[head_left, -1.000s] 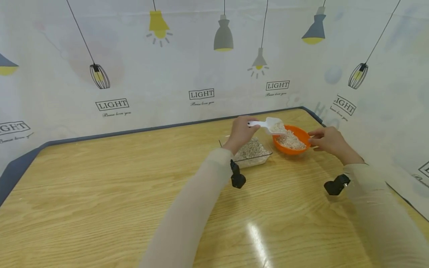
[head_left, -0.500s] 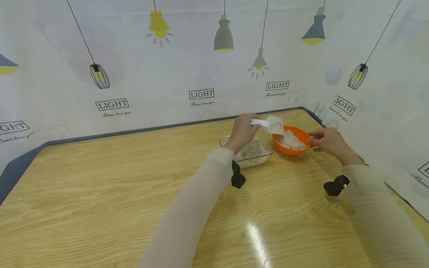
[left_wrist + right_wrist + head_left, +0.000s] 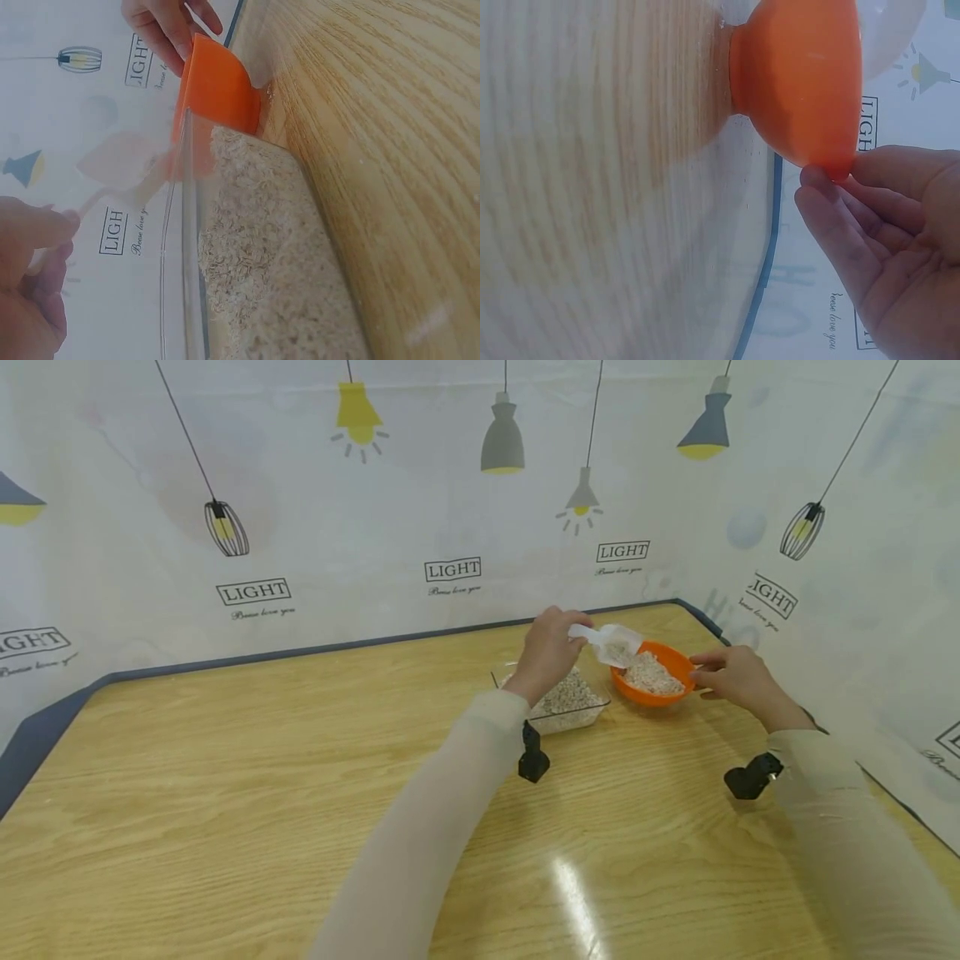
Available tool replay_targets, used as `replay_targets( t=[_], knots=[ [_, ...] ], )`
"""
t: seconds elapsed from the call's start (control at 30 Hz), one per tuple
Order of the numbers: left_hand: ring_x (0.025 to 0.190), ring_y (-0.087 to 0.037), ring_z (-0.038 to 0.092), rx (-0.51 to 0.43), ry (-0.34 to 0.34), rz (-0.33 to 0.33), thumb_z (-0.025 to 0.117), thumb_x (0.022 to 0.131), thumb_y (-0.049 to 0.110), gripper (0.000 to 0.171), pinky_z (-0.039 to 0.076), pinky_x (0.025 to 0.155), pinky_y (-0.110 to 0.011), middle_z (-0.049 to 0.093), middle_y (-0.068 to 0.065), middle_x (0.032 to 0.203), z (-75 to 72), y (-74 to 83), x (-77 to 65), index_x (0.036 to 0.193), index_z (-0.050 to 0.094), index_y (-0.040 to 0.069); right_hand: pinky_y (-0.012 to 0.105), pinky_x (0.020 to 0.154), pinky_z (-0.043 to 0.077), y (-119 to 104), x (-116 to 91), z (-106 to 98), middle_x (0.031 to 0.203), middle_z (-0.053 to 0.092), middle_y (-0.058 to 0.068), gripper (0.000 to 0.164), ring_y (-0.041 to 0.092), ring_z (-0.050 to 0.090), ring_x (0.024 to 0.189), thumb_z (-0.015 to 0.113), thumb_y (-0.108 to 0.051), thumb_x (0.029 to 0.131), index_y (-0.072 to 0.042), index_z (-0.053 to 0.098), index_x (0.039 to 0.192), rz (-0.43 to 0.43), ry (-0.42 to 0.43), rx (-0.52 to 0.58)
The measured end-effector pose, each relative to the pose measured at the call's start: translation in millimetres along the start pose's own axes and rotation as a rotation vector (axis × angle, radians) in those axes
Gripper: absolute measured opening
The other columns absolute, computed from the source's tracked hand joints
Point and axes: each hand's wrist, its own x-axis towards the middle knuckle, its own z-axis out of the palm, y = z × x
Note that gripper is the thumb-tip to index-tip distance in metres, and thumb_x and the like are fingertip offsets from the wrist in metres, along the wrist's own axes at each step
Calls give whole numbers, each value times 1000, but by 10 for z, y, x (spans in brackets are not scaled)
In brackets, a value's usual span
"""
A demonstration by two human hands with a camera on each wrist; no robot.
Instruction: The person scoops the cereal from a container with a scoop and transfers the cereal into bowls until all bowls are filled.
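My left hand (image 3: pixel 551 652) grips the handle of a white scoop (image 3: pixel 617 646), whose head is tilted at the left rim of an orange bowl (image 3: pixel 649 696). Some flakes show in the scoop. Pale oat flakes (image 3: pixel 651 674) lie heaped inside the bowl, which stands on the table. At the bowl's right rim, my right hand (image 3: pixel 738 681) pinches the edge between thumb and fingers, as the right wrist view shows up close. Below my left hand sits a clear rectangular container (image 3: pixel 187 247) holding more oat flakes (image 3: pixel 262 255); the hand partly covers it in the head view.
The wooden table (image 3: pixel 262 777) spreads to the left and front. Behind it and on the right rises a pale wall covering (image 3: pixel 360 527) printed with lamps. A dark edge strip (image 3: pixel 300 652) runs along the table's back.
My left hand has shifted slightly right and turned the scoop, and fewer flakes show in its head. My right hand keeps its pinch on the bowl, which stays in place.
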Motion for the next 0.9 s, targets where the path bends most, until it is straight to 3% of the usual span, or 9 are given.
replay_targets(
  t=[0.47, 0.9],
  knots=[
    [78, -13, 44, 7, 107, 98, 69, 81, 4, 23, 36, 70, -21, 54, -2, 86, 0, -7, 1, 103, 71, 13, 39, 73, 52, -7, -23, 14, 112, 52, 35, 43, 37, 62, 89, 51, -8, 93, 16, 41, 127, -10, 15, 3],
    [81, -14, 45, -53, 133, 127, 67, 82, 3, 23, 37, 74, -21, 54, -2, 86, -58, -23, -45, 102, 71, 13, 39, 72, 52, -11, -32, 20, 111, 53, 35, 43, 39, 61, 90, 51, -8, 93, 16, 42, 127, -13, 22, 4]
  ],
)
